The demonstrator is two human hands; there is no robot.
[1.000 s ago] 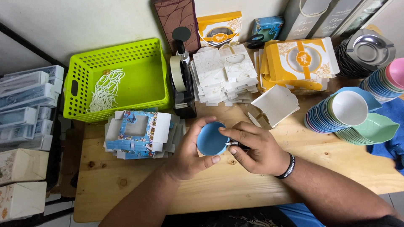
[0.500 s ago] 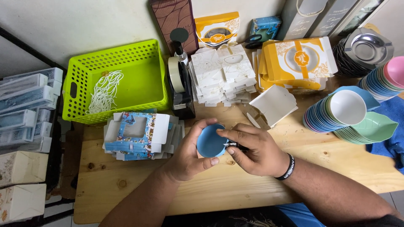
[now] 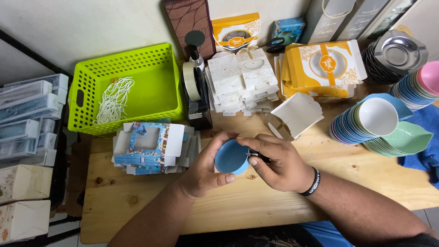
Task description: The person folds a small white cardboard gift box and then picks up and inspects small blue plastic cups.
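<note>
Hands meet over the middle of the wooden table (image 3: pixel 256 206), both closed around one small blue bowl (image 3: pixel 231 157). The left hand (image 3: pixel 206 169) cups the bowl from 8 o'clock, with the thumb under the rim and the fingers curled around the far side. The right hand (image 3: pixel 281 162) presses on the bowl's edge from 3 o'clock, and its fingers pinch a small dark object there; what this object is I cannot tell. A black wristband (image 3: pixel 313 182) sits on the right wrist.

At 9 o'clock from the bowl, near the left hand, lies a stack of flat blue patterned boxes (image 3: pixel 148 147). At 10 o'clock stands a lime green basket (image 3: pixel 87 87) with white strings (image 3: pixel 113 98) inside. At 12 o'clock is a black tape dispenser (image 3: pixel 196 91), and just right of it a pile of flat white boxes (image 3: pixel 240 80). One folded white box (image 3: pixel 297 114) lies at 1 o'clock, near the right hand. Yellow boxes (image 3: pixel 324 66) are behind it. At 2 o'clock, well apart from the hands, stand rows of coloured bowls (image 3: pixel 375 123).
</note>
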